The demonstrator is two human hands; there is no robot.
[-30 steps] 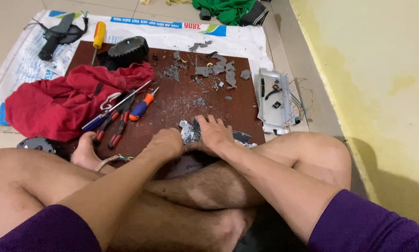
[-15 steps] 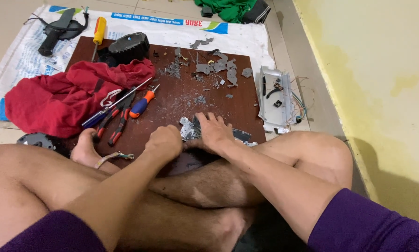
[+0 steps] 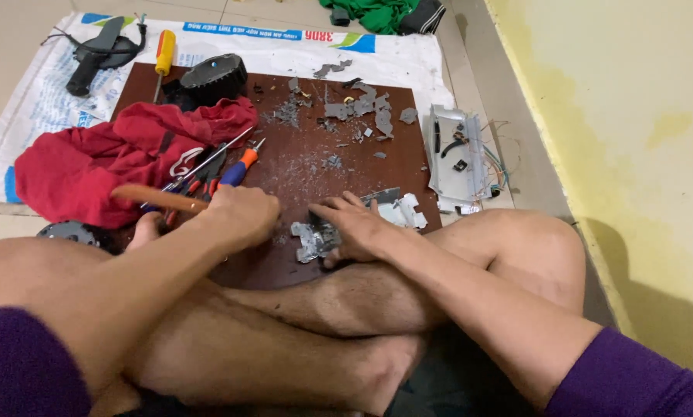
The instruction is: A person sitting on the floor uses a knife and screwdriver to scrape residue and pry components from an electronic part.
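Purple sleeves at the bottom, bare crossed legs right above them, person's sitting on the floor. Left hand (image 3: 242, 215) is curled tight around a wooden handle (image 3: 157, 198) that sticks out to the left, can't see the tool's head. Right hand (image 3: 358, 226) lies flat, fingers spread, pressing a crumpled grey metal scrap (image 3: 309, 239) onto the near edge of a brown board (image 3: 292, 266). Just past the left hand there are pliers (image 3: 207, 174) and an orange-handled screwdriver (image 3: 240, 167) lying against a red cloth (image 3: 99, 162). Further up the board: grey bits (image 3: 362, 108) scattered around, a round black part (image 3: 214, 74), and a yellow screwdriver (image 3: 163, 52). Grey housing with wires (image 3: 458, 154) sits off the board's right side.
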